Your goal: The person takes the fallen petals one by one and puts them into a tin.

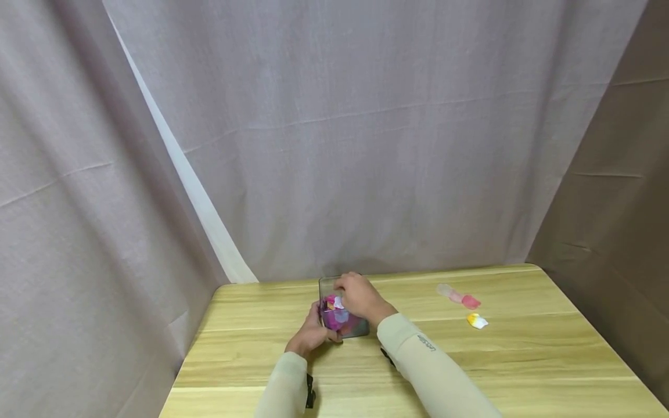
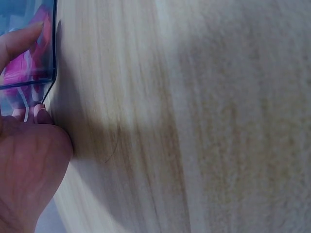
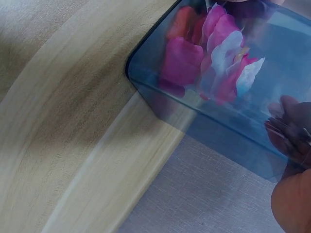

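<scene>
A clear, grey-blue tinted plastic box (image 1: 357, 330) stands near the table's back edge. Pink, magenta, white and orange artificial petals (image 3: 182, 60) are heaped at one end inside it. My left hand (image 1: 312, 334) grips the box at its near left corner, thumb along the near wall and fingers round the side; the left wrist view shows the thumb (image 2: 22, 43) against the plastic. From above, my right hand (image 1: 359, 296) reaches over the box with bent fingers. Its fingertips (image 3: 286, 116) appear dark through the tinted wall, and I cannot tell whether they pinch a petal.
On the table (image 1: 418, 371) to the right lie a pale petal (image 1: 445, 289) and a pink petal (image 1: 471, 302) in a row, with a yellow-and-white petal (image 1: 477, 321) nearer. Grey curtain (image 1: 387, 145) hangs behind the back edge and along the sides.
</scene>
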`<state>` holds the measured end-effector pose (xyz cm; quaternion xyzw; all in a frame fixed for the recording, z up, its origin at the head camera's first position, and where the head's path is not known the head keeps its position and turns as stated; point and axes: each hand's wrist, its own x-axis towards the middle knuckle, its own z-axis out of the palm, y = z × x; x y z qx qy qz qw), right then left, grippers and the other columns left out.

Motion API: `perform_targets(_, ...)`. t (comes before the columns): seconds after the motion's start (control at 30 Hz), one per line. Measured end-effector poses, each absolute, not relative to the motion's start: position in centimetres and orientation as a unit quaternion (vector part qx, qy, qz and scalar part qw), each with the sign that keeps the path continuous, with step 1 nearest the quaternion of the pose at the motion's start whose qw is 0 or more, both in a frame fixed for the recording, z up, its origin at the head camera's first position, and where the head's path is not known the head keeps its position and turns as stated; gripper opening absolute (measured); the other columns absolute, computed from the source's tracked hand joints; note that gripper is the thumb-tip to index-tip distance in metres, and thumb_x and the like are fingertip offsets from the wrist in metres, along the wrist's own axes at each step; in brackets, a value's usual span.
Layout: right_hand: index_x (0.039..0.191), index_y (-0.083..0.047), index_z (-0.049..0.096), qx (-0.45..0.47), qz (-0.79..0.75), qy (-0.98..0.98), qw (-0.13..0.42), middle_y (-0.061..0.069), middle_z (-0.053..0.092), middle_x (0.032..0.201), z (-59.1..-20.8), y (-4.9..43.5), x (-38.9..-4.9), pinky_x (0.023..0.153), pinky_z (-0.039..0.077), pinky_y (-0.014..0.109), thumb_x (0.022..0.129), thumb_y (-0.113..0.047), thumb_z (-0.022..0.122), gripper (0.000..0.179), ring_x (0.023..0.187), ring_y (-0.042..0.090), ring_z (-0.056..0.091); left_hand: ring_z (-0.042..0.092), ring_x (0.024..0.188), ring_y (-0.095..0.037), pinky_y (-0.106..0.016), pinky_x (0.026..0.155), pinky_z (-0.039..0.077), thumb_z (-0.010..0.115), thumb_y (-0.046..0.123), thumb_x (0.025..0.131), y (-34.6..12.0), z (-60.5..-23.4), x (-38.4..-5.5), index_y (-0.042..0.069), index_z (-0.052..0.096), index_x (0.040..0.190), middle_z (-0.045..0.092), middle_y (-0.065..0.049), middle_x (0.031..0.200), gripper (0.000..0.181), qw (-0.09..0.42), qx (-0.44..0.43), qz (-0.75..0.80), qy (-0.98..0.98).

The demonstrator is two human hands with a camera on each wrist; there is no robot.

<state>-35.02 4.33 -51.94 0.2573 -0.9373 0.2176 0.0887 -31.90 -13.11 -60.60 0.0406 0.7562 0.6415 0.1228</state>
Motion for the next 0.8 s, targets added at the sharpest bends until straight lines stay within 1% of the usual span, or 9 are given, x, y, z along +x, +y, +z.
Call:
perform_targets(0.2, 0.111, -0.007, 0.081, 0.252, 0.215, -0.939, 0.092, 0.006, 0.079, 0.11, -52.0, 4.4, -35.0, 0.102, 0.059, 0.044, 0.097, -0.001, 0.066, 0.022, 0.11, 0.027, 0.07, 0.031, 0.157, -0.045, -0.066, 0.134, 0.01, 0.085, -0.008, 0.062, -13.1, -60.7, -31.9, 0.006, 0.03, 0.158, 0.04, -0.023, 0.165, 0.112, 0.122, 0.044, 0.638, 0.759)
perform_targets(0.4, 0.109, -0.006, 0.08, 0.254, 0.231, -0.934, 0.098, 0.007, 0.079, 0.108, -52.1, 4.1, -35.0, 0.1, 0.06, 0.045, 0.097, -0.001, 0.066, 0.02, 0.108, 0.028, 0.071, 0.035, 0.154, -0.044, -0.066, 0.133, 0.013, 0.086, -0.011, 0.062, -13.3, -60.7, -31.8, 0.005, 0.029, 0.158, 0.041, -0.024, 0.163, 0.112, 0.117, 0.044, 0.638, 0.759)
perform_targets(0.6, 0.114, -0.008, 0.079, 0.237, 0.259, -0.93, 0.105, 0.006, 0.079, 0.112, -52.1, 4.3, -34.7, 0.101, 0.06, 0.044, 0.104, -0.006, 0.06, 0.021, 0.111, 0.026, 0.07, 0.034, 0.154, -0.043, -0.066, 0.133, 0.013, 0.084, -0.01, 0.061, -13.2, -60.8, -31.9, 0.005, 0.03, 0.157, 0.042, -0.023, 0.163, 0.112, 0.118, 0.045, 0.639, 0.758)
perform_targets(0.67, 0.117, -0.009, 0.079, 0.231, 0.272, -0.926, 0.124, 0.005, 0.079, 0.114, -52.0, 4.5, -34.5, 0.102, 0.06, 0.042, 0.106, -0.009, 0.058, 0.024, 0.113, 0.025, 0.07, 0.034, 0.154, -0.044, -0.067, 0.133, 0.014, 0.084, -0.01, 0.061, -13.1, -60.8, -32.0, 0.005, 0.03, 0.158, 0.042, -0.023, 0.163, 0.112, 0.116, 0.048, 0.637, 0.76)
perform_targets(0.8, 0.119, -0.007, 0.078, 0.235, 0.293, -0.903, 0.207, 0.004, 0.079, 0.114, -51.5, 5.1, -33.0, 0.101, 0.06, 0.042, 0.105, -0.009, 0.058, 0.025, 0.112, 0.023, 0.069, 0.035, 0.154, -0.044, -0.066, 0.133, 0.015, 0.083, -0.01, 0.06, -13.0, -60.8, -32.0, 0.003, 0.029, 0.158, 0.043, -0.024, 0.162, 0.113, 0.115, 0.047, 0.638, 0.76)
